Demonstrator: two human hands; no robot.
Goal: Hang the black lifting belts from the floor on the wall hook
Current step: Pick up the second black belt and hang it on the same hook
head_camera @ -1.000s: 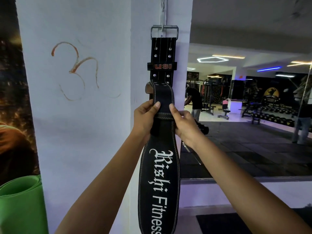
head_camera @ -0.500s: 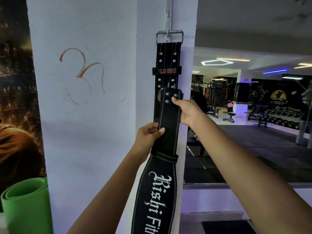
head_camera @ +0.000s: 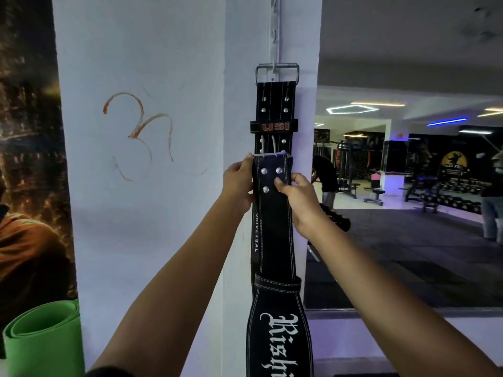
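A black lifting belt with a red "USI" label hangs by its metal buckle from a white wall hook on the pillar's edge. In front of it I hold a second black belt upright, white "Rishi Fitness" lettering on its wide lower part. Its buckle end, with silver rivets and prongs, reaches just under the USI label. My left hand grips the left edge of that buckle end. My right hand grips its right edge, thumb pressed on the front.
A white hook strip runs up the pillar above the hook. A rolled green mat stands at lower left by a wall poster. To the right a mirror reflects gym benches, dumbbell racks and people.
Both hands slid up the second belt to its buckle end and raised it, from under the hanging belt's tip to just below the USI label. The view tilted upward.
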